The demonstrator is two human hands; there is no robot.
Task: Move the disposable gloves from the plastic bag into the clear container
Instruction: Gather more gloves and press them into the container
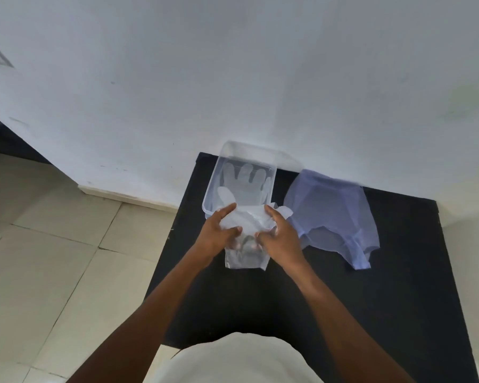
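Left hand (221,233) and right hand (277,235) are brought together at the near edge of the clear container (271,186), both partly closed on a crumpled clear disposable glove (245,219). The thumbs and forefingers are spread along the glove's far edge while the other fingers curl under it, so the thin film is pinched from both sides; a two-sided hold is judged necessary because the film is limp and would fold or cling if held at one point.

The glove's cuff end (246,258) trails toward the person and lies flat on the black table (371,286). Whether it is one glove or several stuck together cannot be told.

One glove (244,186) is already laid flat in the container, fingers pointing away toward the wall (233,78). The container is set lengthwise, its long axis matching the glove's length, probably so gloves can be laid in unfolded.

The bluish plastic bag (332,217) lies slack on the table just right of the container, near enough for short reaches. Its contents cannot be made out.

The step in hand is judged to be spreading the held glove and carrying it over the near rim. Task is judged partly done. Static cling to the hands is the likely difficulty on release.
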